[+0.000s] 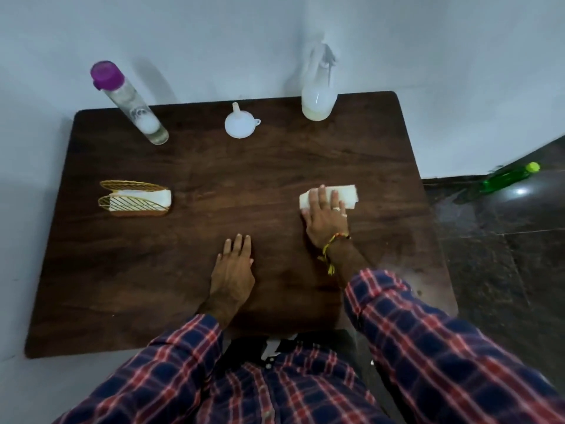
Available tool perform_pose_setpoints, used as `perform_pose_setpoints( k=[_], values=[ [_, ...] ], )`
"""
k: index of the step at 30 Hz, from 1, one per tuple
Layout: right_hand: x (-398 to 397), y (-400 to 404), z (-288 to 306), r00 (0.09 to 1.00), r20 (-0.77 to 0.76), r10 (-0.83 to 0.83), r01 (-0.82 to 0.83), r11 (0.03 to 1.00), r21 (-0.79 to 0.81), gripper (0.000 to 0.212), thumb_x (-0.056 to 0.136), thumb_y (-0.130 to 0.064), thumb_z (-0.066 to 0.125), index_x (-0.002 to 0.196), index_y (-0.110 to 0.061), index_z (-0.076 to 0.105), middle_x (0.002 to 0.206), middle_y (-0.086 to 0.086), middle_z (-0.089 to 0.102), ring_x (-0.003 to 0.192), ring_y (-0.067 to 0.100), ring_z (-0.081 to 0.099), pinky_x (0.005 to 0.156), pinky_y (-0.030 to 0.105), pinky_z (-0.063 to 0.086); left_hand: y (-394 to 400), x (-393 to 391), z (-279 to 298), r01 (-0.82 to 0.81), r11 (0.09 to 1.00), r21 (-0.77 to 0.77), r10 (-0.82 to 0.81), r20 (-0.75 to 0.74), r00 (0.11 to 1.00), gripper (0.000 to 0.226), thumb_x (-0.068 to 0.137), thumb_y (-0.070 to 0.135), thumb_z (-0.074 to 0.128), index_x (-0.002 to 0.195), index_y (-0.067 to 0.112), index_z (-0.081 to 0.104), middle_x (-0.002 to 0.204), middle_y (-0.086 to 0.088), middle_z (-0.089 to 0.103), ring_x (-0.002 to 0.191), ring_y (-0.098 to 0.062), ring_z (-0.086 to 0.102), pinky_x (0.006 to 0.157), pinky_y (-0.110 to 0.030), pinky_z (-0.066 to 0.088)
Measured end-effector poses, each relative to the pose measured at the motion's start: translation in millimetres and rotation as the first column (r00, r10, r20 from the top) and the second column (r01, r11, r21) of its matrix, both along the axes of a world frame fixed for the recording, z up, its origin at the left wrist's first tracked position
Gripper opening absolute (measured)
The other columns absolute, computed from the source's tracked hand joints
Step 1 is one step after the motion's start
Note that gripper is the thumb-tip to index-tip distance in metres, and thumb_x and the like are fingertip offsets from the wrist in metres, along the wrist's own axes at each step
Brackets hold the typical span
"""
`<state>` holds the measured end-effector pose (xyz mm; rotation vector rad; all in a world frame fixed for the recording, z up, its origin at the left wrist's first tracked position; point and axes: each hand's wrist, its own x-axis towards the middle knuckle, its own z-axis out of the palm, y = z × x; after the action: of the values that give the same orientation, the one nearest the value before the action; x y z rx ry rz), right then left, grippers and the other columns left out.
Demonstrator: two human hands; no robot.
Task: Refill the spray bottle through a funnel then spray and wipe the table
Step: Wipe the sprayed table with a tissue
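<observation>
Dark brown wooden table [214, 185] carries the flat left hand [234, 270] with straight fingers, while the right hand [325, 218] presses flat on a folded white paper towel [342, 195], and the white translucent spray bottle [319, 96] stands at the far edge beside the small white plastic funnel [241, 125]

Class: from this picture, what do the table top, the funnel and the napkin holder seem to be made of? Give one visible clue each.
Table top: dark wood or wood-look laminate, matt, with visible grain streaks.
Funnel: probably plastic, smooth, milky white.
Napkin holder: probably metal wire, thin gold-coloured bars in leaf shapes.
</observation>
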<state>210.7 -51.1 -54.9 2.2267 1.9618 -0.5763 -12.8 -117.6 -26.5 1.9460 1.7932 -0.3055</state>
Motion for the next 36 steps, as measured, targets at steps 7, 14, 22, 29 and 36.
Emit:
perform_pose_setpoints(
  k=[7, 14, 22, 29, 36],
  values=[
    [27.2, -31.6, 4.6, 0.985, -0.129, -0.117, 0.138, 0.976, 0.17, 0.045, 0.099, -0.024, 0.043, 0.141, -0.009, 0.044, 0.152, 0.019, 0.036, 0.142, 0.035, 0.029, 0.117, 0.047, 0.022, 5.0, 23.1, 6.3, -0.089, 0.995, -0.031, 0.089, -0.019, 0.996, 0.058, 0.101, 0.031, 0.035, 0.154, 0.023, 0.013, 0.162, -0.001, 0.011, 0.149, -0.027, 0.007, 0.116, -0.053, 0.021],
    [66.5, -0.7, 12.6, 0.943, -0.173, -0.284, 0.312, 0.935, 0.166, 0.051, 0.082, -0.028, 0.07, 0.126, -0.007, 0.058, 0.128, 0.017, 0.054, 0.115, 0.041, 0.05, 0.096, 0.046, 0.042, 15.3, 27.1, 7.4, -0.115, 0.978, -0.176, 0.115, -0.013, 0.993, 0.068, 0.099, 0.038, 0.044, 0.154, 0.024, 0.007, 0.163, -0.003, 0.002, 0.149, -0.03, -0.001, 0.117, -0.056, 0.016],
    [59.3, 17.1, 26.4, 0.826, -0.354, -0.438, 0.471, 0.882, 0.008, 0.014, 0.079, -0.027, 0.07, 0.089, -0.018, 0.073, 0.105, 0.008, 0.071, 0.104, 0.031, 0.063, 0.087, 0.034, 0.049, 24.7, 31.1, 10.2, -0.156, 0.96, -0.233, 0.142, -0.075, 0.987, 0.071, 0.097, 0.036, 0.05, 0.154, 0.025, 0.009, 0.163, -0.003, 0.0, 0.149, -0.03, -0.001, 0.116, -0.054, 0.018],
    [26.1, -17.5, 67.3, 0.754, -0.564, -0.337, 0.515, 0.836, 0.189, 0.011, 0.077, -0.015, 0.067, 0.086, -0.019, 0.062, 0.092, 0.002, 0.071, 0.09, 0.026, 0.067, 0.071, 0.026, 0.046, 25.6, 30.3, 17.0, -0.127, 0.958, -0.257, 0.11, -0.081, 0.991, 0.074, 0.096, 0.034, 0.053, 0.154, 0.023, 0.008, 0.162, -0.005, 0.0, 0.149, -0.032, 0.001, 0.116, -0.055, 0.021],
    [-5.9, -51.4, 113.0, 0.722, -0.598, -0.348, 0.621, 0.707, 0.338, 0.016, 0.08, -0.016, 0.074, 0.095, -0.019, 0.069, 0.092, 0.002, 0.074, 0.088, 0.02, 0.068, 0.074, 0.023, 0.05, 39.8, 20.0, 30.8, -0.045, 0.952, -0.302, 0.037, -0.032, 0.999, 0.069, 0.093, 0.035, 0.057, 0.151, 0.019, 0.023, 0.159, -0.011, 0.017, 0.144, -0.034, 0.023, 0.112, -0.051, 0.034]
  ],
)
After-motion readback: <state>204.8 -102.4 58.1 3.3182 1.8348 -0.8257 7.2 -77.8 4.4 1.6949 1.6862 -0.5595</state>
